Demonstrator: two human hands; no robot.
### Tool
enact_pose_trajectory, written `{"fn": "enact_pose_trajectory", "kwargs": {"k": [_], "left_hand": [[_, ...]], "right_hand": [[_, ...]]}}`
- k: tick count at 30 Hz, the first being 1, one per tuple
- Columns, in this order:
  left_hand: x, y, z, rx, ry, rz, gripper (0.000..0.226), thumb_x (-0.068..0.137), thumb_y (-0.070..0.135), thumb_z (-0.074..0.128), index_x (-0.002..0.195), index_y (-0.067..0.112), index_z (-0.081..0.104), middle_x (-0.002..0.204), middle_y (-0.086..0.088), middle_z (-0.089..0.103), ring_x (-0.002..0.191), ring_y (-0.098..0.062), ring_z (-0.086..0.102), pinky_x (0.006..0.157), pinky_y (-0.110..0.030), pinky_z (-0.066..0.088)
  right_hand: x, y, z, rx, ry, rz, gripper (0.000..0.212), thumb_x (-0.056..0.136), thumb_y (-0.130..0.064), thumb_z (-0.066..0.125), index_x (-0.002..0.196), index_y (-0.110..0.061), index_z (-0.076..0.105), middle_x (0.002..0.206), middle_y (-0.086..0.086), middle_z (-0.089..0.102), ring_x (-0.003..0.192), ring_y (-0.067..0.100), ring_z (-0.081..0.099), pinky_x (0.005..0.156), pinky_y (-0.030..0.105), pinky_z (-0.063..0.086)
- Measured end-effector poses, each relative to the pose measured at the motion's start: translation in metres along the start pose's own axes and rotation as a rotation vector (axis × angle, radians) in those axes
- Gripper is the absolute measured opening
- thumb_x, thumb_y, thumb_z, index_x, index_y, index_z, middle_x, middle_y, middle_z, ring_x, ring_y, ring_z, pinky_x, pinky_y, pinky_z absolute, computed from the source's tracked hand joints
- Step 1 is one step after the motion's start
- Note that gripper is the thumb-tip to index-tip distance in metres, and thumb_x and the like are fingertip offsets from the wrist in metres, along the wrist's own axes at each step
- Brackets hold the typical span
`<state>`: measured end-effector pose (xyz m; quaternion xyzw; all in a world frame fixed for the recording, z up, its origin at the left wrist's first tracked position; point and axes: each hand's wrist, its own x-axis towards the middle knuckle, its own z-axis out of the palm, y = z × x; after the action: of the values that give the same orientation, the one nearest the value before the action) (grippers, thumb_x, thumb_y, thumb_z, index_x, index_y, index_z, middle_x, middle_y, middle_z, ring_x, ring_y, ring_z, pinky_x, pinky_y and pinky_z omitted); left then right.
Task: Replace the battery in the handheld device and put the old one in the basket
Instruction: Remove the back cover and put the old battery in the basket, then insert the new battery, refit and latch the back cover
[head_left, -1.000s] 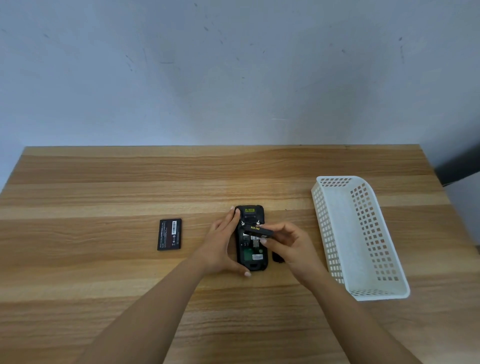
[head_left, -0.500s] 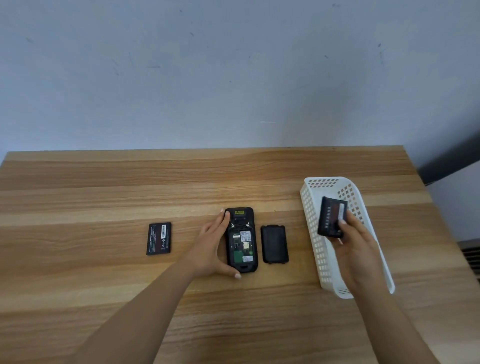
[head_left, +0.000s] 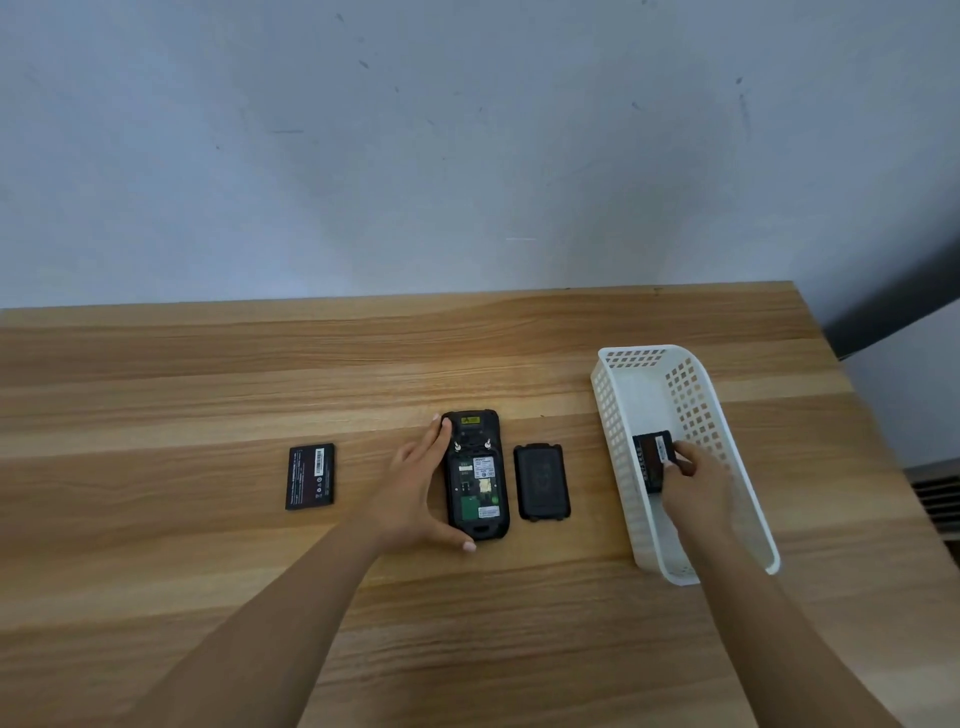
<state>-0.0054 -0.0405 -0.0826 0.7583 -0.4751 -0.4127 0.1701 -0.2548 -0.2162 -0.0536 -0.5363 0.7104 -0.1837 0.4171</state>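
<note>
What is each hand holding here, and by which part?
The right hand pinches the old battery by its near right corner, inside the basket. The left hand only braces the handheld device along its left side.

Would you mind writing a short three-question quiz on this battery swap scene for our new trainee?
1. True or false: the device has its battery bay open.
2. Which hand holds the old battery? A) left hand B) right hand C) neither
3. Fill in: the back cover lies between the device and the ____.

Key
1. True; its green board shows.
2. B; it holds the battery inside the basket, not yet released.
3. basket. The spare battery lies on the device's other side.
</note>
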Motion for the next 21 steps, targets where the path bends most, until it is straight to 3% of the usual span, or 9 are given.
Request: {"fn": "enact_pose_trajectory", "kwargs": {"k": [4,9,12,14,18,21], "left_hand": [[-0.001,0.000,0.000,-0.014,0.004,0.011,0.149,0.044,0.057,0.087,0.147,0.034,-0.018,0.153,0.025,-0.024,0.144,-0.013,-0.007,0.117,-0.043,0.014],[-0.002,-0.001,0.000,-0.027,0.005,0.023,0.149,0.044,0.057,0.087,0.147,0.034,-0.018,0.153,0.025,-0.023,0.142,-0.008,-0.006,0.117,-0.041,0.014],[-0.002,0.000,0.000,-0.023,-0.002,0.019,0.148,0.045,0.056,0.087,0.147,0.034,-0.018,0.153,0.026,-0.024,0.135,-0.002,-0.008,0.117,-0.041,0.013],[-0.001,0.000,0.000,-0.008,0.002,0.024,0.149,0.045,0.057,0.087,0.147,0.034,-0.019,0.153,0.025,-0.024,0.141,-0.007,-0.007,0.117,-0.041,0.013],[0.000,-0.002,0.001,0.015,0.013,0.028,0.149,0.044,0.059,0.086,0.147,0.033,-0.019,0.154,0.024,-0.022,0.144,-0.011,-0.005,0.118,-0.040,0.013],[0.001,-0.004,0.002,0.013,0.017,0.035,0.150,0.043,0.059,0.086,0.147,0.033,-0.019,0.155,0.023,-0.022,0.143,-0.009,-0.005,0.117,-0.039,0.013]], "right_hand": [[-0.002,-0.002,-0.002,0.033,-0.002,0.056,0.051,0.095,-0.002,0.041,0.145,-0.008,0.037,0.140,0.014,0.050,0.126,0.030,0.048,0.088,0.031,0.036],[-0.013,-0.007,-0.008,0.097,-0.002,0.034,0.054,0.094,-0.007,0.043,0.147,-0.011,0.033,0.143,0.010,0.048,0.119,0.024,0.050,0.089,0.033,0.039],[-0.031,-0.015,-0.006,0.098,0.107,-0.174,0.046,0.094,-0.008,0.047,0.140,-0.014,0.043,0.136,0.005,0.054,0.124,0.021,0.051,0.094,0.032,0.040],[-0.048,-0.027,0.002,0.128,0.134,-0.363,0.041,0.093,-0.005,0.049,0.132,-0.016,0.051,0.125,-0.002,0.057,0.114,0.013,0.054,0.090,0.029,0.044],[-0.076,-0.036,0.034,0.056,-0.046,-0.626,0.033,0.090,-0.003,0.054,0.118,-0.019,0.057,0.105,-0.012,0.056,0.097,-0.002,0.054,0.082,0.015,0.042],[-0.083,-0.030,0.063,-0.130,-0.258,-0.663,0.036,0.091,-0.011,0.055,0.124,-0.026,0.054,0.106,-0.009,0.056,0.094,-0.006,0.052,0.075,0.012,0.040]]}}
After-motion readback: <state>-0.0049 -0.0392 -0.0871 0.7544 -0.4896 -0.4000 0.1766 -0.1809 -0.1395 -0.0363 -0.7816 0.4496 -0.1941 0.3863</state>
